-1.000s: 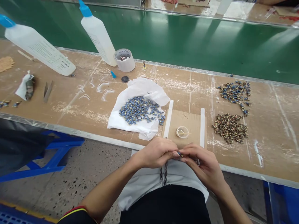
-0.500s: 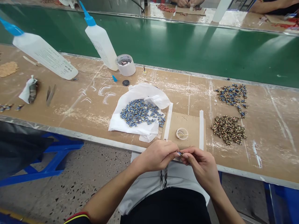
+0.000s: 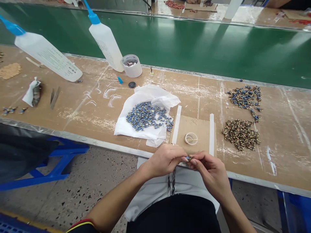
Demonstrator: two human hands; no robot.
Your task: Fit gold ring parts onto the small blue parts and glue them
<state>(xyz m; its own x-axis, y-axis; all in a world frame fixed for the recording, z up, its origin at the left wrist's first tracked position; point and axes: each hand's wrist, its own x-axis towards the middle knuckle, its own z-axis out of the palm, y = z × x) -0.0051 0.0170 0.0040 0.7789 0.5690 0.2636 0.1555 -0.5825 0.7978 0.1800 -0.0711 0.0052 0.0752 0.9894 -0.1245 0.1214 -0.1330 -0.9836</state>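
Observation:
My left hand pinches a small blue piece between thumb and fingers at the table's front edge. My right hand is closed at the other end of it, on a small brownish piece that touches the blue one. Fingertips partly cover both. Just beyond the hands, a small clear cup with a thin stick across it stands on a cardboard sheet. To the left, many blue-and-yellow pieces lie on white paper.
On the right are a heap of brown pieces and a heap of blue-brown pieces. Two blue-capped bottles, a tape roll, a black cap and tweezers occupy the left. A green strip runs behind.
The view has shifted slightly. Both hands stay together at the same spot, and a little more of the held pieces shows between the fingertips.

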